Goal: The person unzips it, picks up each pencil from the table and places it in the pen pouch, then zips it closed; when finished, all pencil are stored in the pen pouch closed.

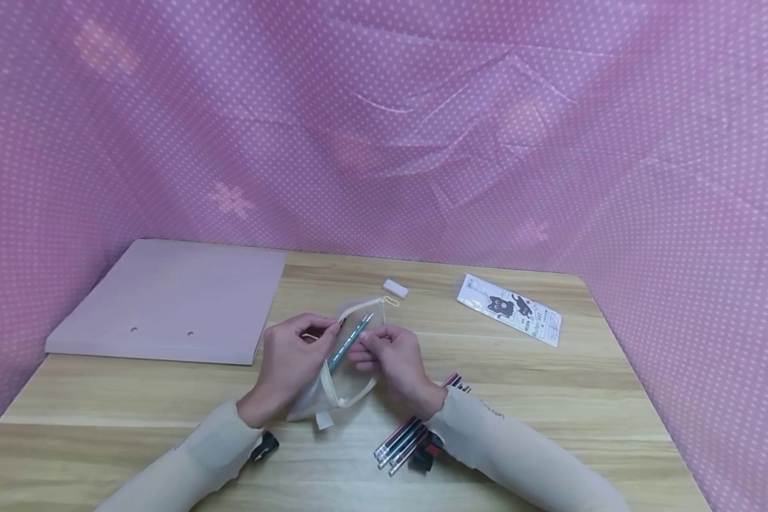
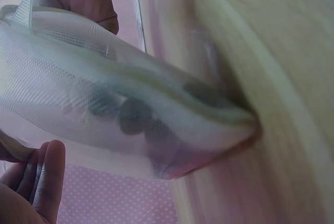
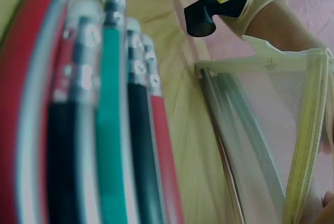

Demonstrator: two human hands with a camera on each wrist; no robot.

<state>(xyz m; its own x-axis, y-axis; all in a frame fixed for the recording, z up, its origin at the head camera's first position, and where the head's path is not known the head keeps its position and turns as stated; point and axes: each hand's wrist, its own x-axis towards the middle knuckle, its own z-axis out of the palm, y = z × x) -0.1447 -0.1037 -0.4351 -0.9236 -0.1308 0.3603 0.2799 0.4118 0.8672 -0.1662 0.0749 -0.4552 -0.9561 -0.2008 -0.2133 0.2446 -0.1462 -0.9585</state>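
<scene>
A whitish mesh zip pouch stands slanted on the table with its mouth spread. My left hand pinches the left edge of that mouth; in the left wrist view its other fingers lie along the mesh. A teal pencil with a silver end slants down into the pouch. My right hand reaches over the right edge, thumb and curled fingers at this pencil. Dark shapes show blurred through the mesh.
Several pencils lie beneath my right forearm. Behind the pouch is a white eraser; farther right lies a ruler set packet. A large pale folder covers the table's back left. Pink dotted cloth hangs around the table.
</scene>
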